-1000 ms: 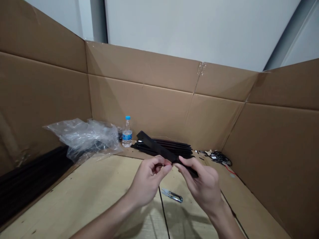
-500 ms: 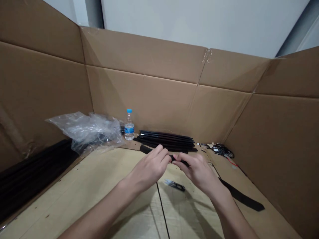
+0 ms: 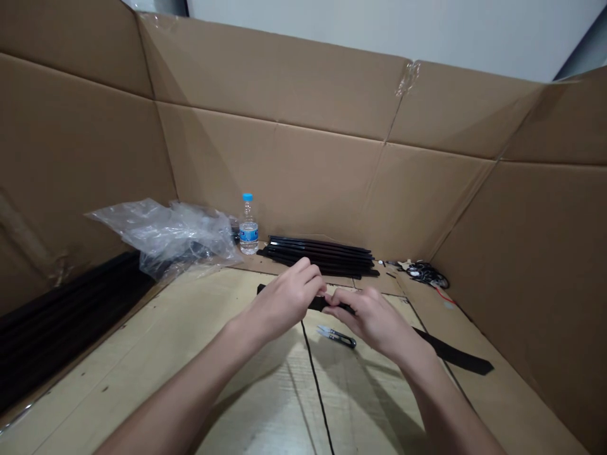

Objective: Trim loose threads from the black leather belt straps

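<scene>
Okay, right in front of you: your left hand [image 3: 283,304] and right hand [image 3: 374,319] are both closed on a flat black strip [image 3: 317,303], pinching it between them. It lies crosswise at the middle of your view, long axis running roughly 9 to 3 with a slight tilt. Your left hand is nearer the end that pokes out at about 9 o'clock, while the other end disappears under your right hand. Thread snips [image 3: 336,337] sit just off your hands at 6 o'clock on the pale wooden board [image 3: 142,341]. A longer black strap [image 3: 455,354] lies at 4 o'clock. Further out are a stack of black bars [image 3: 322,256] at 12, a water bottle [image 3: 248,227] around 11, a crumpled plastic bag [image 3: 165,237] at 10 and tangled cables [image 3: 427,273] at 2, all along the cardboard wall [image 3: 284,158].
</scene>
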`<state>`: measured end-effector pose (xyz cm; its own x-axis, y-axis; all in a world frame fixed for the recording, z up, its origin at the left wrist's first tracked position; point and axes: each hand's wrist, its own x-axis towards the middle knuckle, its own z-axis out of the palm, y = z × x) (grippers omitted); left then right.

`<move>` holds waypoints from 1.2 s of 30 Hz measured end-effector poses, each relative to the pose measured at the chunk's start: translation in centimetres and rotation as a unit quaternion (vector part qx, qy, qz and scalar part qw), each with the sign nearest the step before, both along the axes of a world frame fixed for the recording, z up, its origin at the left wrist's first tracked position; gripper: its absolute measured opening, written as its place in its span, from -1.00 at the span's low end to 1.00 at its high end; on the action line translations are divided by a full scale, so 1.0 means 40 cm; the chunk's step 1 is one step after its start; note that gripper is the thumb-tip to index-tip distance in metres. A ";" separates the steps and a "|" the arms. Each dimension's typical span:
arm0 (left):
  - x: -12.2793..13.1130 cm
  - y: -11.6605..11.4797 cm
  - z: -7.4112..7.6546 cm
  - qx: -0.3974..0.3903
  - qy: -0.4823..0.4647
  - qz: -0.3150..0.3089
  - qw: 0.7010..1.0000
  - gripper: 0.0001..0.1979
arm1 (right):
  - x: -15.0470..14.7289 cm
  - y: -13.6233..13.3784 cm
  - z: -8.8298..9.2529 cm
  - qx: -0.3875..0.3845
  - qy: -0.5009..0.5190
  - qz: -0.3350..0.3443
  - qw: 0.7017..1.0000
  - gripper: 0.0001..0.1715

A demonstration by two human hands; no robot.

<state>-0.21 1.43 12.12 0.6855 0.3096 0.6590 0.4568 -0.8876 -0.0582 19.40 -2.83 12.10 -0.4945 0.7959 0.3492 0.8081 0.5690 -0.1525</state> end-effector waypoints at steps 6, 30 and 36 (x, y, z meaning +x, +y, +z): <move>-0.003 0.017 0.000 -0.199 -0.047 0.025 0.979 -0.80 | -0.013 0.008 -0.016 0.027 -0.023 -0.002 0.999 -0.68; -0.168 0.102 0.049 -0.544 -0.146 0.006 0.826 -0.79 | 0.018 -0.021 0.034 0.198 0.093 0.127 0.967 -0.71; -0.080 0.060 0.009 -0.526 -0.004 -0.074 0.847 -0.95 | -0.004 -0.045 0.051 0.247 0.150 0.190 0.938 -0.82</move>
